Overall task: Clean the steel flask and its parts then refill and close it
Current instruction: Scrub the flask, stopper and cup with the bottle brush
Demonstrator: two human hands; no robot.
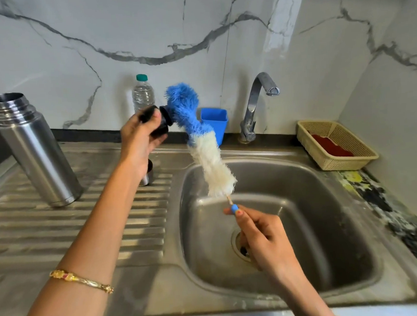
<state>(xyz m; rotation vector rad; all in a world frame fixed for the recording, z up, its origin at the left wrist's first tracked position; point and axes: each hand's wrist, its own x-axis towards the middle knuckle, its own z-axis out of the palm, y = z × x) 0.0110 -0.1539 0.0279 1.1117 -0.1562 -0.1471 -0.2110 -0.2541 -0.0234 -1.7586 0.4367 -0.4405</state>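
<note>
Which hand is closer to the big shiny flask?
Left. The left hand, holding the black stopper, is just right of the flask; the right hand holds the brush over the sink.

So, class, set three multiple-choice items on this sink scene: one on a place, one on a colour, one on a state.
1. Where does the steel flask stand?
A in the basin
B on the drainboard
C in the basket

2. What colour is the plastic bottle's cap?
A green
B red
C white

3. The flask's mouth is:
A capped
B open
C plugged by the brush

Answers:
1 B, it stands on the ribbed drainboard, left of the basin.
2 A, the cap is green.
3 B, its threaded neck is bare.
</note>
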